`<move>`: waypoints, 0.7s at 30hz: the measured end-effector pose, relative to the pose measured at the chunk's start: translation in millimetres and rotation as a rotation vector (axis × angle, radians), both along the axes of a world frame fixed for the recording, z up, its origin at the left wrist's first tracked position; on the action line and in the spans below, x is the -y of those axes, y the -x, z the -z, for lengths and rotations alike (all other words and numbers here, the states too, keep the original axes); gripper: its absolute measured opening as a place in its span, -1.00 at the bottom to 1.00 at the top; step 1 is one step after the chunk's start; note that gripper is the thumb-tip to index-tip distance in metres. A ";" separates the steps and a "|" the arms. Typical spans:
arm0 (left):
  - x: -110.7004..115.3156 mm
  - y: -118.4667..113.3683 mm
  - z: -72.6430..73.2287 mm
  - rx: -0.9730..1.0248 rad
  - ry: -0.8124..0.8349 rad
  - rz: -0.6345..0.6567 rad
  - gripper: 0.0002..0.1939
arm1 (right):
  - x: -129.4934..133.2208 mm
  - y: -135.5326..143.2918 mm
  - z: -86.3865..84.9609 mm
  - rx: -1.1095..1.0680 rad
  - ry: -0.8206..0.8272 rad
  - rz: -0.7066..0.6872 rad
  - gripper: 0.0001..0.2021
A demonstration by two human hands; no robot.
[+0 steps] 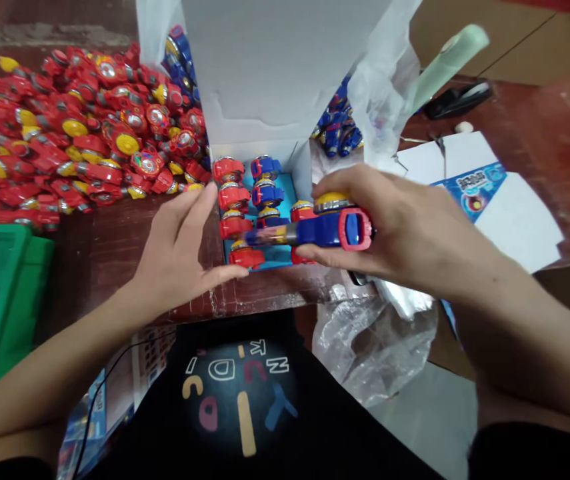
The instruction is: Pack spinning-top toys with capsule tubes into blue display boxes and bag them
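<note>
My right hand (pixel 369 220) grips a blue toy watch (pixel 319 229) with a red-rimmed end and a yellow and silver dial, between thumb and fingers. It is held above a box (pixel 302 170) with a raised white lid and a light blue inside. Red toy watches (pixel 233 197) stand in a column along the box's left side, and blue toy watches (pixel 267 192) form a column beside them. More red ones sit at the right, partly hidden behind the held watch. My left hand (pixel 179 243) is open, its fingers and thumb spread around the box's left front corner.
A large heap of red toy watches (pixel 89 133) covers the table's left. Behind the box, blue ones (pixel 337 123) lie in a clear plastic bag (pixel 382 87). A green crate (pixel 12 287) stands at left; printed card sheets (pixel 495 200) lie at right. A plastic bag (pixel 379 353) hangs below the table edge.
</note>
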State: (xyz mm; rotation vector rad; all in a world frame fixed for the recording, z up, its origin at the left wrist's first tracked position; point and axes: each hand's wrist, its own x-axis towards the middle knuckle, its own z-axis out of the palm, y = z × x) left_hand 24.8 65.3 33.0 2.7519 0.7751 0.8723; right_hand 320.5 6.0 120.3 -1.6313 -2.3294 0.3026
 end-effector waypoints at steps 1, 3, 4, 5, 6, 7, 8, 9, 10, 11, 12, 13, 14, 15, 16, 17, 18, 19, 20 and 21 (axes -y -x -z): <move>2.3 0.0 5.6 -0.013 -0.027 0.028 0.04 | -0.1 -2.7 -0.5 0.156 -0.026 -0.038 -0.40; 8.9 -1.4 20.6 -0.062 -0.071 0.117 -0.32 | -0.6 1.6 7.7 0.358 0.002 -0.119 -0.51; 12.3 -2.4 28.6 -0.073 -0.075 0.146 -0.50 | -1.0 7.8 15.7 0.409 0.040 -0.150 -0.55; 15.2 -3.2 36.0 -0.064 -0.066 0.153 -0.63 | -1.6 15.7 25.3 0.442 0.069 -0.164 -0.58; 17.3 -3.7 42.1 -0.042 -0.045 0.143 -0.69 | -2.1 24.2 35.2 0.467 0.087 -0.163 -0.60; 18.5 -3.7 46.8 -0.021 -0.015 0.131 -0.70 | -2.4 32.1 44.3 0.486 0.091 -0.160 -0.61; 19.0 -3.3 49.9 -0.007 0.012 0.130 -0.70 | -2.3 38.6 51.7 0.498 0.088 -0.167 -0.63; 18.8 -2.5 51.7 0.000 0.030 0.135 -0.70 | -2.0 43.1 56.8 0.506 0.084 -0.182 -0.66; 18.3 -1.5 52.4 0.005 0.041 0.142 -0.70 | -1.4 45.4 59.4 0.509 0.080 -0.203 -0.67; 17.6 -0.6 52.4 0.010 0.049 0.147 -0.71 | -0.7 46.0 59.8 0.513 0.078 -0.222 -0.69; 17.0 0.2 52.2 0.015 0.056 0.148 -0.72 | 0.1 45.2 58.6 0.517 0.078 -0.237 -0.69; 16.5 0.7 51.8 0.022 0.063 0.147 -0.73 | 0.8 43.8 56.3 0.525 0.083 -0.242 -0.69; 16.1 1.1 51.7 0.029 0.072 0.146 -0.74 | 1.4 42.4 53.9 0.534 0.091 -0.242 -0.68; 15.9 1.3 51.8 0.034 0.079 0.145 -0.75 | 2.0 41.6 51.9 0.544 0.097 -0.241 -0.68; 15.8 1.5 52.3 0.034 0.083 0.147 -0.75 | 2.5 41.8 50.9 0.552 0.098 -0.236 -0.70; 15.6 1.8 53.0 0.035 0.083 0.149 -0.74 | 2.9 43.0 51.1 0.559 0.095 -0.232 -0.72; 15.5 2.2 53.9 0.035 0.081 0.148 -0.73 | 3.1 45.3 52.6 0.564 0.087 -0.227 -0.75; 15.3 2.7 54.6 0.036 0.078 0.147 -0.72 | 3.1 48.3 55.0 0.568 0.081 -0.218 -0.78; 15.3 3.4 55.0 0.037 0.078 0.145 -0.72 | 3.1 51.6 57.9 0.569 0.083 -0.205 -0.81; 15.4 4.1 54.8 0.036 0.079 0.144 -0.73 | 3.2 54.6 60.3 0.568 0.096 -0.191 -0.82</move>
